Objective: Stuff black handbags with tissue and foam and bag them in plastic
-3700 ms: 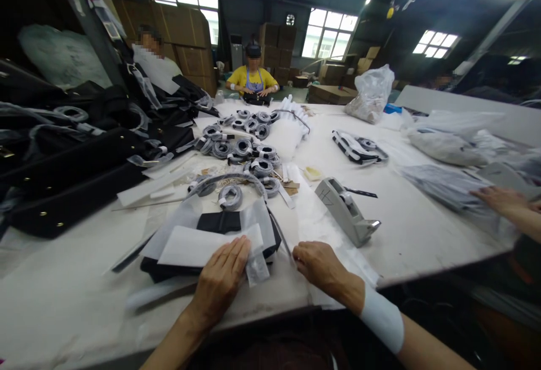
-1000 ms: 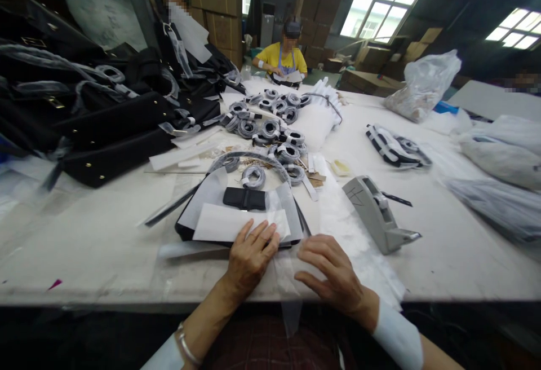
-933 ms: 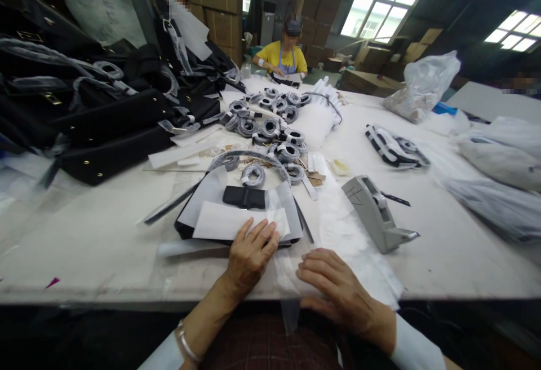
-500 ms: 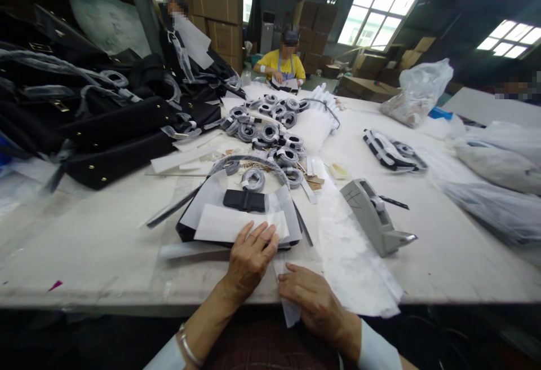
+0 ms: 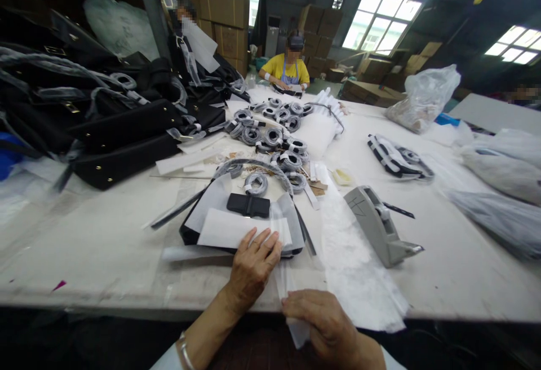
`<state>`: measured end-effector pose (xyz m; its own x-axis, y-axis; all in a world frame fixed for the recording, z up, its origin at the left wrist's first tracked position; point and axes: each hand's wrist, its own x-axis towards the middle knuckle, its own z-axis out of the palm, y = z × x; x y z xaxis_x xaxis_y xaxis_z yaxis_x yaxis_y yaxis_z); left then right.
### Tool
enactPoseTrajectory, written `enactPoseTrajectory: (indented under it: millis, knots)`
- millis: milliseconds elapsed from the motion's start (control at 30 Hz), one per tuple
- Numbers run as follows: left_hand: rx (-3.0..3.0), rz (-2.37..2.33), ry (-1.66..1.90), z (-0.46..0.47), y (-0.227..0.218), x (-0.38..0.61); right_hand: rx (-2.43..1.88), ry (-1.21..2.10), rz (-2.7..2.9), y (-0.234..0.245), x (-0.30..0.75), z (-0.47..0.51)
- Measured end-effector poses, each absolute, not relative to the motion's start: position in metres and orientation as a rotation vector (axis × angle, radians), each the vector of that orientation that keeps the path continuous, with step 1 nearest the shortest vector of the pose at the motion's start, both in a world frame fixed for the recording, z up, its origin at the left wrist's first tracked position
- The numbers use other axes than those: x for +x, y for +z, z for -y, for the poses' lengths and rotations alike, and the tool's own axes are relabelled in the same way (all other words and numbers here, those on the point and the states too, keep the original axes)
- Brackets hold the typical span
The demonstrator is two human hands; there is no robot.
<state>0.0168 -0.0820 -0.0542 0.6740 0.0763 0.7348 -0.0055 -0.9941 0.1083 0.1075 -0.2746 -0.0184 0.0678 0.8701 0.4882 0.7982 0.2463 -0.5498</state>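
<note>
Left hand [image 5: 255, 263] on white sheet [image 5: 224, 228]

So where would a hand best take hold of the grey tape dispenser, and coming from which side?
Probably by the broad, pen-marked end of the grey tape dispenser, coming from above on the person's left: it stands upright, that end lies away from the shiny metal tip, and the body looks narrow enough to grip across.
</note>
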Motion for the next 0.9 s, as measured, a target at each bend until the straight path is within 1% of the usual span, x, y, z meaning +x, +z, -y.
enactPoseTrajectory:
  millis: [200, 333, 400, 567, 600, 633, 767, 833, 900]
  knots:
    - [2.709, -0.089, 1.138, 0.085, -0.04, 0.011, -1.656, 0.211, 1.602, 0.025, 0.154, 0.231]
    - [2.64, -0.098, 1.104, 0.087, -0.031, 0.01, -1.651, 0.189, 1.646, 0.035, 0.171, 0.193]
    - [2.591, -0.138, 1.13, 0.089, -0.032, 0.012, -1.649, 0.232, 1.64, 0.037, 0.172, 0.182]
    - [2.478, -0.229, 1.273, 0.094, -0.043, 0.02, -1.727, 0.665, 1.522, 0.047, 0.181, 0.169]
    - [2.473, -0.23, 1.286, 0.094, -0.045, 0.021, -1.76, 0.653, 1.505, 0.047, 0.186, 0.165]
    - [2.472, -0.23, 1.289, 0.094, -0.046, 0.022, -1.8, 0.571, 1.509, 0.044, 0.192, 0.159]
    - [2.464, -0.244, 1.3, 0.091, -0.046, 0.025, -2.015, 0.044, 1.736, 0.012, 0.216, 0.133]
    - [2.459, -0.242, 1.297, 0.09, -0.044, 0.026, -2.118, -0.054, 1.83, -0.008, 0.223, 0.123]
    - [2.456, -0.239, 1.295, 0.089, -0.043, 0.027, -2.157, -0.049, 1.828, -0.021, 0.226, 0.118]
